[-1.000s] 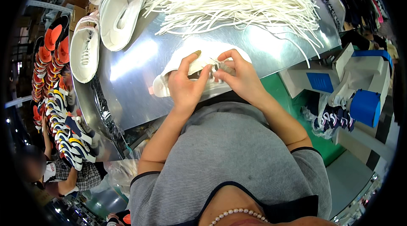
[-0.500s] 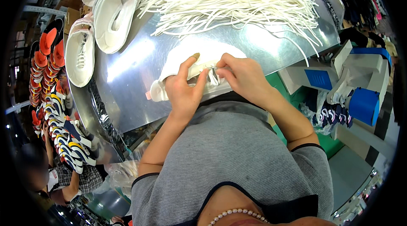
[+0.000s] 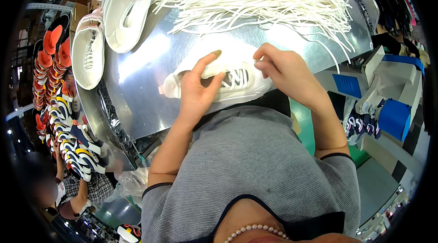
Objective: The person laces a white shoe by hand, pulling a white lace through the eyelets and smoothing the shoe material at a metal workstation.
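Observation:
A white shoe upper (image 3: pixel 256 88) lies sideways on the metal table close to my body, its toe end to the right. White lace (image 3: pixel 238 78) crosses its front opening in several rows. My left hand (image 3: pixel 199 85) grips the upper at the ankle opening, thumb and forefinger on either side of it. Above the toe end, my right hand (image 3: pixel 285 72) has its thumb and fingers pinched together; anything between them is too small to make out. A pink tab (image 3: pixel 161 89) sticks out at the heel end.
A large heap of loose white laces (image 3: pixel 255 3) covers the far side of the metal table (image 3: pixel 141 115). Stacked white uppers (image 3: pixel 123 26) and a laced upper (image 3: pixel 88 56) sit at the left. Colourful shoe parts (image 3: pixel 68 138) and a co-worker (image 3: pixel 80 188) are farther left.
My right hand has moved from the lace rows to the right, toward the toe end, exposing the rows. The loose lace bunched under the fingers now lies flat. My left hand keeps its grip.

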A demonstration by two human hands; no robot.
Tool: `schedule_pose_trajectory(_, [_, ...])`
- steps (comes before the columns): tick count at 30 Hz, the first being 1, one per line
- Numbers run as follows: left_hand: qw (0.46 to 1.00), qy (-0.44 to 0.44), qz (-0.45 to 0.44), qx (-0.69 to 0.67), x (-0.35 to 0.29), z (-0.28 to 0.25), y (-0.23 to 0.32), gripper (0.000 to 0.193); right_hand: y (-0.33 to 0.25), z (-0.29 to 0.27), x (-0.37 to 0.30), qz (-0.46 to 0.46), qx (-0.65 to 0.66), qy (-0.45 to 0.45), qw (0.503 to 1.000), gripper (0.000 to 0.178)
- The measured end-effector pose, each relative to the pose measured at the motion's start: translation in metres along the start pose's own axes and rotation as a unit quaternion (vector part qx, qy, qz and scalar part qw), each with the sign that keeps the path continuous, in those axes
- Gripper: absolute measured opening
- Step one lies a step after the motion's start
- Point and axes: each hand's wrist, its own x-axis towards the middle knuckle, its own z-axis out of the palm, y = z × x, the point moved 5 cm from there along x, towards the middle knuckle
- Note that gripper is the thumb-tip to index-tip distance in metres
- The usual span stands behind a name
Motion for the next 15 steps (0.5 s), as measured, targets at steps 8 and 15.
schedule_pose_trajectory(8, [0.992,-0.001,-0.119,-0.042,0.017,0.009,-0.005,0.044,0.038,0.041,0.012,-0.042,0.213,0.304,0.928,0.020])
schedule_pose_trajectory(15, [0.947,-0.082,-0.241,-0.198,0.013,0.002,-0.004,0.052,0.026,0.034,-0.005,-0.165,0.233,0.266,0.921,0.019])
